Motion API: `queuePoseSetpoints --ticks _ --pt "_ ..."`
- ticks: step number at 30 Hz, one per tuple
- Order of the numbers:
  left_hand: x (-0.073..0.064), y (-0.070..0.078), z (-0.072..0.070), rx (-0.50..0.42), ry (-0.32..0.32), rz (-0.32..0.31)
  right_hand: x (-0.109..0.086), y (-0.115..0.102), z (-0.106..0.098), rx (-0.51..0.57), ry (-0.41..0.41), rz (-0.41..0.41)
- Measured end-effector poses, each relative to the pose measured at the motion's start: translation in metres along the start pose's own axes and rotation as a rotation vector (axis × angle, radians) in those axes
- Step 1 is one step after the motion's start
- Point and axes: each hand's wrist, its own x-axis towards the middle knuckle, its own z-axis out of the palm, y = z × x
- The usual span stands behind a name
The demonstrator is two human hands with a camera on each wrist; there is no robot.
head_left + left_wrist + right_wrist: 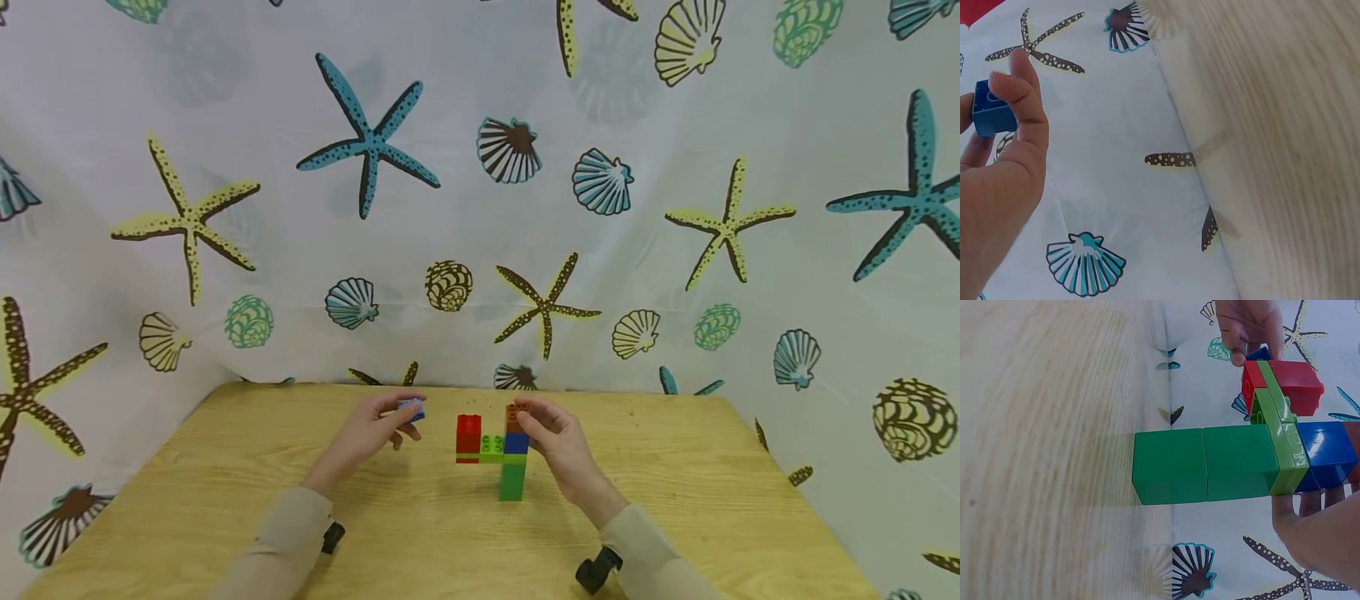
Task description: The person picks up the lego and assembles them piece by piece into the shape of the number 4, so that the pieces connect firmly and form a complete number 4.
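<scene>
Up at the left, my left hand (371,427) pinches a small blue toy building brick (413,408) between thumb and fingers; the left wrist view shows this brick (994,111) close up. My right hand (561,443) grips the orange-brown brick (514,417) on top of a tower of bricks. Under that sit a blue brick (515,443), lime-green flat pieces (1285,440) and stacked green bricks (1241,462) at the base. The lime pieces reach out leftward, with a red brick (468,432) above their outer end and another red brick (1252,382) below it.
The tower stands on a light wooden table (420,533). Behind and beside it hangs a white cloth (442,225) printed with starfish and shells. Dark wrist cameras (597,570) are strapped below both sleeves.
</scene>
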Motion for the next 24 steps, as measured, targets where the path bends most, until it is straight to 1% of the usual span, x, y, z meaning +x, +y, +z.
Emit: queuePoseSetpoints --ticks 3,5,10,14,19,22,24 --pt "0.004 -0.008 0.005 -0.026 0.009 0.015 -0.001 0.001 0.000 -0.004 -0.002 0.000" --pt "0.006 -0.009 0.009 -0.037 0.016 0.032 -0.001 0.001 0.000 -0.007 -0.001 0.002" --pt "0.009 -0.003 0.018 -0.006 0.020 0.089 0.000 0.001 0.000 -0.006 0.003 0.000" --pt "0.011 0.002 0.025 0.040 0.045 0.116 -0.002 -0.005 0.002 -0.014 -0.001 0.008" --pt "0.012 0.005 0.033 0.047 0.092 0.112 -0.002 -0.005 0.001 -0.012 -0.013 0.018" --pt "0.011 0.007 0.037 0.049 0.119 0.102 0.001 0.001 -0.001 0.003 0.000 0.016" --pt "0.011 0.010 0.039 0.051 0.123 0.109 0.001 0.002 0.000 0.002 0.011 0.012"
